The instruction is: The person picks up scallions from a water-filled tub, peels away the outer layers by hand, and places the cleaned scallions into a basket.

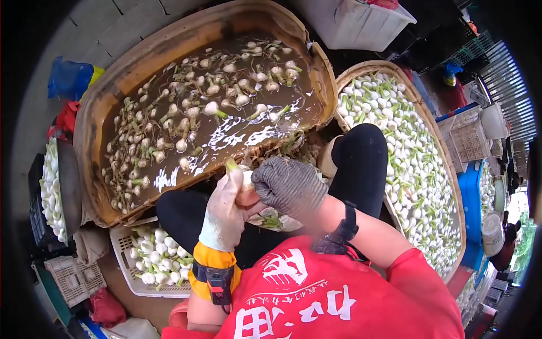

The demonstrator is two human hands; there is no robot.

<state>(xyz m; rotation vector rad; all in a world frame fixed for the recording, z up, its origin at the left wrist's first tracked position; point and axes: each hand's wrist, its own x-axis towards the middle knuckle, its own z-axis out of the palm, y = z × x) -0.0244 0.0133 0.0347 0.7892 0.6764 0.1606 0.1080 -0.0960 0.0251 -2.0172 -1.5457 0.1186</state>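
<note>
My left hand [224, 204], in a pale glove, is closed round a garlic bulb [247, 189] with a short green stem [231, 164] pointing up. Against the bulb's right side is my right hand [291, 187], in a dark grey knit glove, its fingers curled in. Whatever the right fingers grip, if anything, is hidden; the wrist is slightly blurred. Both hands are above my lap, just in front of the near rim of a big brown tub [164, 199]. In its muddy water float many unpeeled garlic bulbs [212, 89].
At right, a long shallow tub [461, 226] is heaped with white garlic bulbs. A white basket [125, 265] of white bulbs stands lower left, beside my knee. Peelings [293, 148] lie between my legs. A white bin [367, 25] stands behind; crates [466, 135] are stacked far right.
</note>
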